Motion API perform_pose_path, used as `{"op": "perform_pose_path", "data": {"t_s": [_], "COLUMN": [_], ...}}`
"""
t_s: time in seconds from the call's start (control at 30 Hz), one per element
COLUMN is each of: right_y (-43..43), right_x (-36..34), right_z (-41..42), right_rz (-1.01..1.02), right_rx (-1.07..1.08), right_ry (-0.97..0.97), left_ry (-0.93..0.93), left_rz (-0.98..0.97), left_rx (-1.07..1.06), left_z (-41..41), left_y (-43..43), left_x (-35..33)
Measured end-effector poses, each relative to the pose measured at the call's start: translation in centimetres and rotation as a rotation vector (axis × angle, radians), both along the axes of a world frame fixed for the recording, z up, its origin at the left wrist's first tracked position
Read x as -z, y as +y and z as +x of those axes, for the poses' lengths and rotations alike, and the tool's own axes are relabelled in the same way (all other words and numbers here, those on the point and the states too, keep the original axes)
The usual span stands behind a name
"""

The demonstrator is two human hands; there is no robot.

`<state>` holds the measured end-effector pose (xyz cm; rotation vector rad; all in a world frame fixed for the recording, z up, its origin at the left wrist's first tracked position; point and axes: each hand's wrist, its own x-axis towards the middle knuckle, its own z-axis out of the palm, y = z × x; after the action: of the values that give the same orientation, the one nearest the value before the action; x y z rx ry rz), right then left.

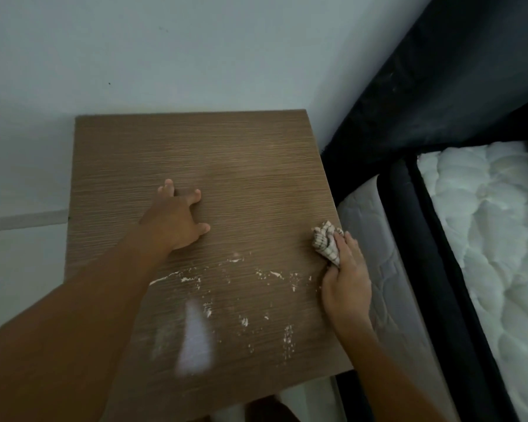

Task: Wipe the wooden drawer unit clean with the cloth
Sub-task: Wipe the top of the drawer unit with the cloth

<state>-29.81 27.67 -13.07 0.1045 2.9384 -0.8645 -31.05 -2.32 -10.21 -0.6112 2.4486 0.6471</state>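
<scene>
The wooden drawer unit (244, 166) shows only its brown, grained top, seen from above. White crumbs and streaks (235, 281) lie across its near half, and a pale smear (195, 339) sits near the front edge. My left hand (174, 220) rests flat on the middle of the top, fingers spread, holding nothing. My right hand (345, 281) is at the right edge, shut on a crumpled striped cloth (325, 243) that presses on the wood.
A pale wall (195, 56) stands directly behind the unit. A bed with a dark frame (409, 208) and a white quilted mattress (494, 223) runs along the right, close to the unit's right edge. Light floor (19, 269) lies to the left.
</scene>
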Motion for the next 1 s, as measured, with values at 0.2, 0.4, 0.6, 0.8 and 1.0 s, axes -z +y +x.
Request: {"op": "perform_pose_path", "data": {"t_s": [0.2, 0.4, 0.6, 0.8, 1.0], "right_y": [-3.9, -9.9, -12.4, -10.0, -11.7], "right_x": [0.8, 1.3, -1.4, -4.2, -0.5], "right_z": [3.0, 8.3, 13.3, 6.3, 0.3], "right_rz": [0.045, -0.015, -0.217, -0.247, 0.052], "right_rx": [0.104, 0.029, -0.094, 0.007, -0.247], "right_ry": [0.073, 0.052, -0.097, 0.055, -0.009], "left_ry": [-0.020, -0.029, -0.052, -0.029, -0.029], "left_rz": [0.015, -0.003, 0.016, 0.001, 0.016], "left_rx": [0.058, 0.131, 0.166, 0.210, 0.230], "left_z": [1.3, 2.2, 2.9, 3.8, 4.3], "left_y": [-0.2, -0.5, -0.8, -1.0, -1.5], "left_x": [-0.4, -0.7, -1.1, -1.3, -1.3]}}
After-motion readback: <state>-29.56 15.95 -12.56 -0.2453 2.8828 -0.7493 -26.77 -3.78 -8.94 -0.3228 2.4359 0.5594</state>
